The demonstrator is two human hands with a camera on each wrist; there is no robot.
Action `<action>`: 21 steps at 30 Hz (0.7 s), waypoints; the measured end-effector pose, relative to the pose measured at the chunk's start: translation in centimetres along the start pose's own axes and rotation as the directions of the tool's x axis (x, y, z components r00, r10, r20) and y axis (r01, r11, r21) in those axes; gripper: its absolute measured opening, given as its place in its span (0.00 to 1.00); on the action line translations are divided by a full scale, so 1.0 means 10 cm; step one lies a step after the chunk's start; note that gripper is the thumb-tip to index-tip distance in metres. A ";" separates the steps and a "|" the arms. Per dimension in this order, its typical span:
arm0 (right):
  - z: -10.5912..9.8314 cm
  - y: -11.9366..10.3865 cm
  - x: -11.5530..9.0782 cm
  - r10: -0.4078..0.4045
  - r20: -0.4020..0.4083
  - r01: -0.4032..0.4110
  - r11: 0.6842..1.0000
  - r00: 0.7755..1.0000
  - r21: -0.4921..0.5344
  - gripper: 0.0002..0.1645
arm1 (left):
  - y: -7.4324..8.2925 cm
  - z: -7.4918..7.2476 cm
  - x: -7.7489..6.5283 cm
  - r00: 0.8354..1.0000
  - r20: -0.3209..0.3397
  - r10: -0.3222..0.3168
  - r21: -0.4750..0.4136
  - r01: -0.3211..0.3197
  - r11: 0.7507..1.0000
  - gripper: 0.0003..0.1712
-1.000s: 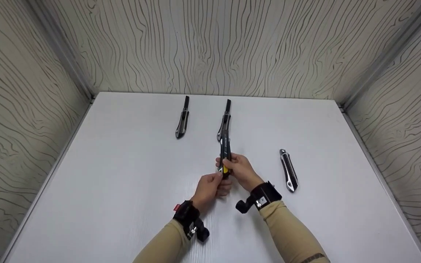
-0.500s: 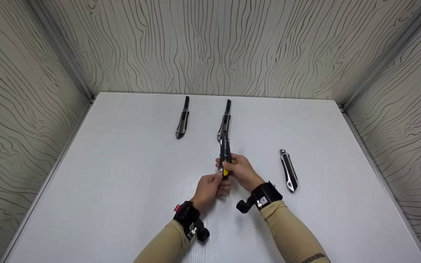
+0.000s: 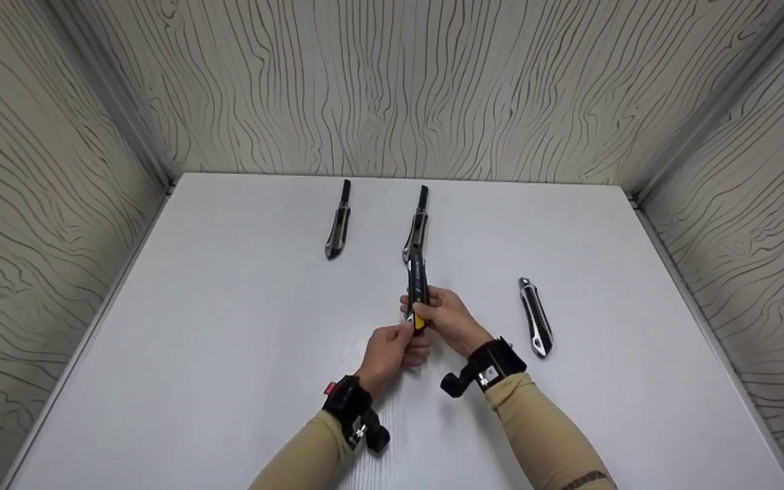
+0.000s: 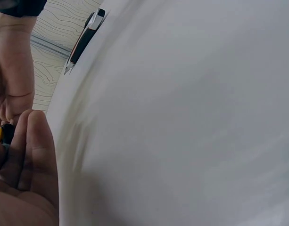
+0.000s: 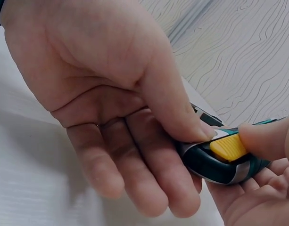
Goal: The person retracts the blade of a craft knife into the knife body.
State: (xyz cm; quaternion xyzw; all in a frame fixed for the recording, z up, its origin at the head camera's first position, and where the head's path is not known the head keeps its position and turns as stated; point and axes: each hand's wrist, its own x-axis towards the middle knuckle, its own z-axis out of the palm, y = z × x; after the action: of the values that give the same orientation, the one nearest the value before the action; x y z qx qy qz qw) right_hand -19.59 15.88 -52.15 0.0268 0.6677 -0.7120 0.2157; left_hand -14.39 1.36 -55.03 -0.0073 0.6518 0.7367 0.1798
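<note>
A dark utility knife (image 3: 417, 282) points away from me between both hands, above the table. My right hand (image 3: 454, 318) grips its handle, thumb on the yellow slider (image 5: 229, 148). With thumb and forefinger my left hand (image 3: 386, 350) pinches the near end of the handle; in the right wrist view its other fingers (image 5: 144, 188) hang below. The held knife's far end overlaps the lower part of a second utility knife (image 3: 420, 218) lying behind it with its blade out. Another utility knife (image 3: 338, 231), blade also out, lies to the left.
To the right of my hands a utility knife (image 3: 536, 318) lies on the white table (image 3: 229, 327) with no blade showing. Wood-grain panels (image 3: 392, 88) stand at the back and both sides. Each wrist wears a black camera strap (image 3: 497, 361).
My right thumb and the yellow slider have shifted slightly towards the near end of the knife. The knife's dark far end reaches less far over the one behind it.
</note>
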 end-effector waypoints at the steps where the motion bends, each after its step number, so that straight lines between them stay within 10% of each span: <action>1: 0.00 0.00 0.00 -0.004 0.003 0.004 1.000 1.000 -0.010 0.26 | 0.00 0.00 0.00 1.000 0.002 0.002 0.000 -0.002 1.000 0.22; 21: -0.07 -0.07 -0.12 -0.091 -0.042 0.078 0.969 0.995 -0.235 0.24 | 0.02 0.04 -0.02 0.998 0.054 -0.029 -0.060 0.032 0.998 0.22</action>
State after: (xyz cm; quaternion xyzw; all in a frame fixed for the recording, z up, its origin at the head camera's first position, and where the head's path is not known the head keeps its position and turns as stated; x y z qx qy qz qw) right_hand -18.94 16.86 -51.19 -0.0086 0.7526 -0.6363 0.1693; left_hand -14.20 1.68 -54.71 -0.0030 0.6240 0.7532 0.2080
